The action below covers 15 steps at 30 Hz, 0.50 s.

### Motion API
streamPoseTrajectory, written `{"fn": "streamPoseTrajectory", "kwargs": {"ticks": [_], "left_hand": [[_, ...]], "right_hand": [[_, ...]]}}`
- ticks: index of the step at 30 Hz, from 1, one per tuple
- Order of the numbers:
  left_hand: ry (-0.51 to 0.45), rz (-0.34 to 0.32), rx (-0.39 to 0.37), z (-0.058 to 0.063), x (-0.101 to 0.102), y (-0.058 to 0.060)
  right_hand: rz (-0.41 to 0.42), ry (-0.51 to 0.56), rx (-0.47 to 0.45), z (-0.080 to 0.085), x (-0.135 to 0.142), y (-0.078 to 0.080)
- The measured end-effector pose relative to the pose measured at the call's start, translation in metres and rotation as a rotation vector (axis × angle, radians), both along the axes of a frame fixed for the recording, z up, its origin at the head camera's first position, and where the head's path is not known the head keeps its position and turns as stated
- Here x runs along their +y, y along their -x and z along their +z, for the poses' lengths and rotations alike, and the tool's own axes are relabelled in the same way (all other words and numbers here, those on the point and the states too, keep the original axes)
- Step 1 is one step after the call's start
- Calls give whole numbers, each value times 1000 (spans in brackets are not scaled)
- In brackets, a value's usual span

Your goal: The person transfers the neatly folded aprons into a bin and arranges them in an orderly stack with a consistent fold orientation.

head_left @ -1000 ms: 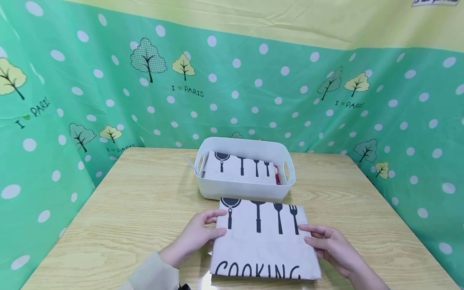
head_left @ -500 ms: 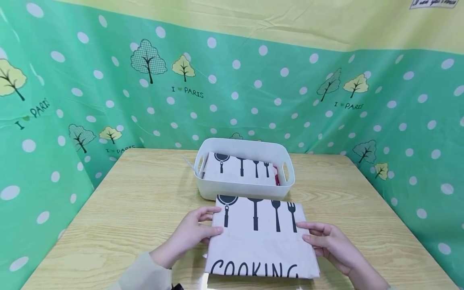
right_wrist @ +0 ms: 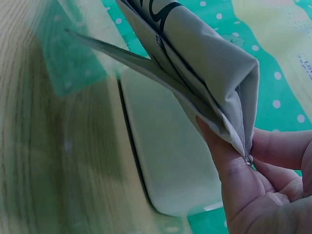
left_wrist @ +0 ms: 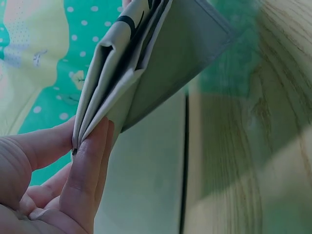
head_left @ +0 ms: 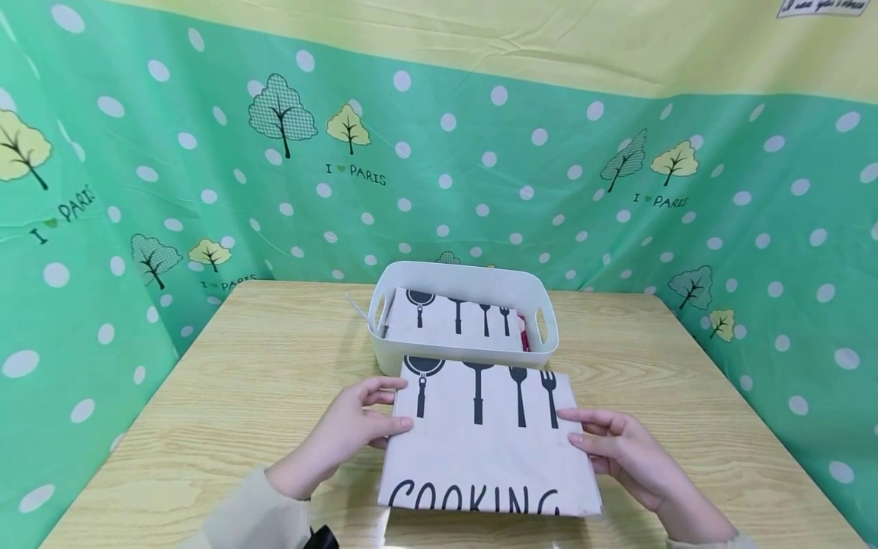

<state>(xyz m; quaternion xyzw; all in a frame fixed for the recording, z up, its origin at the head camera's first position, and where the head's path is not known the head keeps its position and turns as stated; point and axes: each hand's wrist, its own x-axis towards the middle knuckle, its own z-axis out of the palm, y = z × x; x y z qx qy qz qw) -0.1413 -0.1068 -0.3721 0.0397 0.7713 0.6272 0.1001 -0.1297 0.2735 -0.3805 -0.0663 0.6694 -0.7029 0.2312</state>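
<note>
A folded white cloth (head_left: 490,450) with black kitchen utensils and the word COOKING printed on it is held up in front of the white plastic bin (head_left: 459,356). My left hand (head_left: 339,435) pinches its left edge, thumb on top. At the right edge, my right hand (head_left: 627,457) pinches it too. Both wrist views show the folded layers side-on, with a loose flap (left_wrist: 185,53) hanging from the underside. The cloth's far edge overlaps the bin's front wall in the head view. Another folded cloth (head_left: 446,324) with the same print lies inside the bin.
A red item (head_left: 524,334) shows beside the cloth in the bin, at its right end. Something thin and pale (head_left: 358,309) sticks out at the bin's left handle. The wooden table (head_left: 240,374) backs onto a green dotted curtain (head_left: 439,168).
Both hands have carried the folded cloth forward and a little to the left, closer to the bin. Their grip on its sides stays the same, and the bin has not moved.
</note>
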Motion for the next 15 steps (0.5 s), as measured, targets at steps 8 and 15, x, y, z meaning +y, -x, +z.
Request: {"fn": "streamPoseTrajectory", "kwargs": {"ticks": [8, 15], "left_hand": [[-24, 14, 3, 12, -3, 2], [-22, 21, 15, 22, -5, 5]], "right_hand": [[-5, 17, 70, 7, -2, 3], [-4, 46, 114, 16, -5, 6]]}}
